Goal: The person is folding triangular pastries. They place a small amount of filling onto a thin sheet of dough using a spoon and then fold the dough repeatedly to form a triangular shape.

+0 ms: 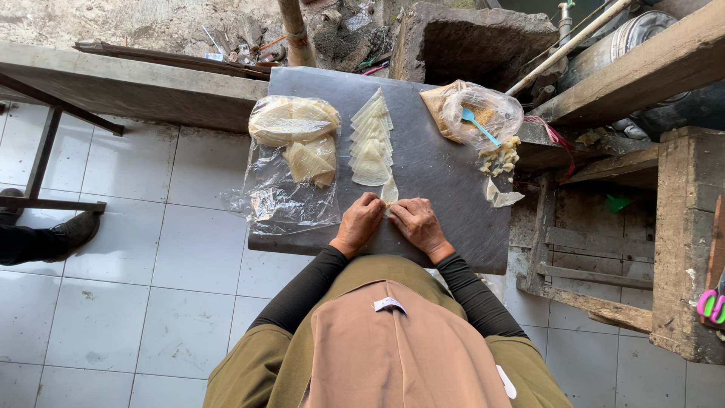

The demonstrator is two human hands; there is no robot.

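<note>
— Hands first: where, and on what?

— Both hands low on the grey worktop, close together. Left hand and right hand each pinch the same pale pastry wrapper, fingers curled round its lower end; its pointed upper part sticks up between them. Neither is released.

— Beyond the hands?

— Straight ahead of the fingertips, a fanned row of folded triangles, overlapping, running away from the person. Ahead and left of the left hand, a clear plastic bag lies flat, with a round stack of wrapper sheets on it and a few loose sheets just below that stack.

— Right side?

— Ahead and right of the right hand, an open plastic bag of filling with a blue spoon in it. A crumbly pale heap lies beside it, nearer the right hand; a scrap of wrapper sits at the worktop's edge.

— Off the worktop?

— White floor tiles left of the hands; a dark shoe far left.
</note>
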